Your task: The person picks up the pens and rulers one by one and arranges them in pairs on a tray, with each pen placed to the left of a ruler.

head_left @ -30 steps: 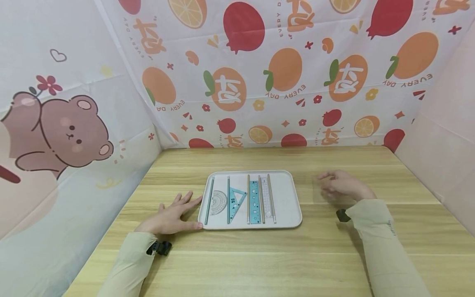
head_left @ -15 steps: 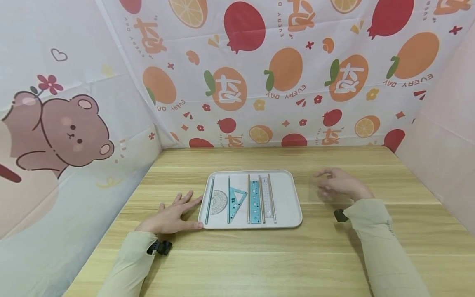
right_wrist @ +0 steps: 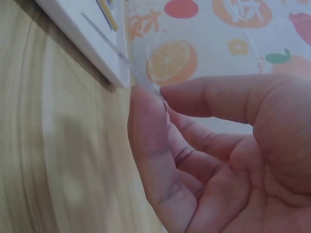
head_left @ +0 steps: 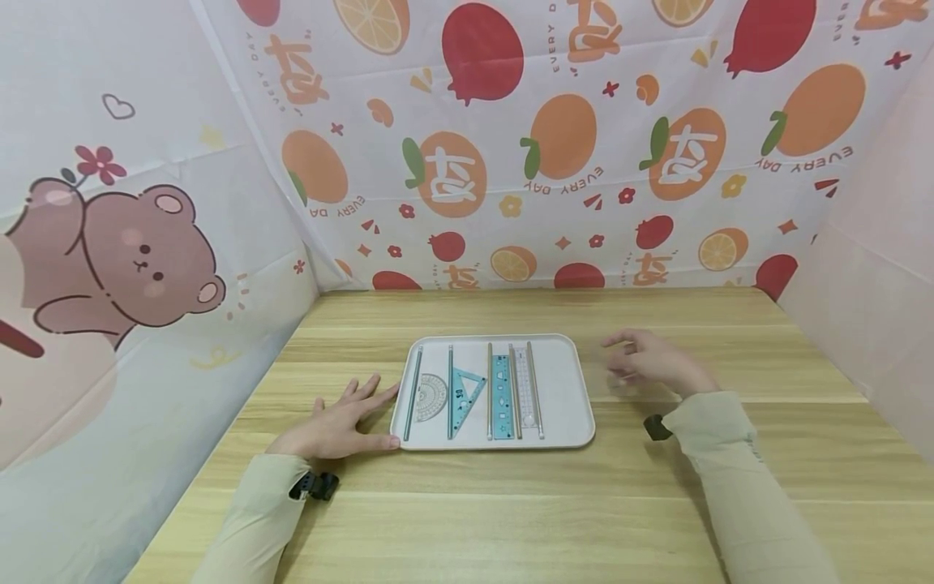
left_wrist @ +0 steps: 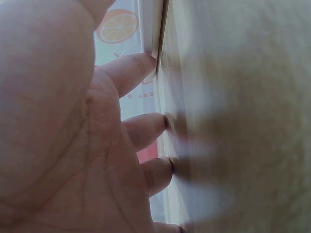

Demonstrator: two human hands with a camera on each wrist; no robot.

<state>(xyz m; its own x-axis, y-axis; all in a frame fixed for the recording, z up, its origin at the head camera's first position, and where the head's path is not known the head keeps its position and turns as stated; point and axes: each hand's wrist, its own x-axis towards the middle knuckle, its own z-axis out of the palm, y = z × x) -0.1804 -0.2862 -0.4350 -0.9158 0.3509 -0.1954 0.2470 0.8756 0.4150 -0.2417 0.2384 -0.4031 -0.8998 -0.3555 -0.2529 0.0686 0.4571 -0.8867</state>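
A white tray (head_left: 563,393) lies on the table, with my left hand (head_left: 337,428) spread flat at its left side, thumb and forefinger touching the rim. Right of the tray, my right hand (head_left: 660,363) pinches a thin clear plastic piece (right_wrist: 121,56) between thumb and forefinger. It shows nearly edge-on in the right wrist view, and I cannot tell its kind. From left to right, the tray holds a green pencil (head_left: 413,393), a clear protractor (head_left: 432,397), another green pencil, a turquoise set square (head_left: 458,401), a turquoise ruler (head_left: 501,397) and a clear ruler (head_left: 523,381).
Gold pencils (head_left: 536,393) stand on either side of the two rulers, dividing the tray into strips. Bare tray shows at its right end. A fruit-print cloth (head_left: 554,235) hangs behind the wooden table (head_left: 481,511), and a bear-print cloth (head_left: 175,389) covers the left side.
My right hand has moved left toward the tray, still pinching the clear piece. My left hand and the things in the tray have stayed in place.
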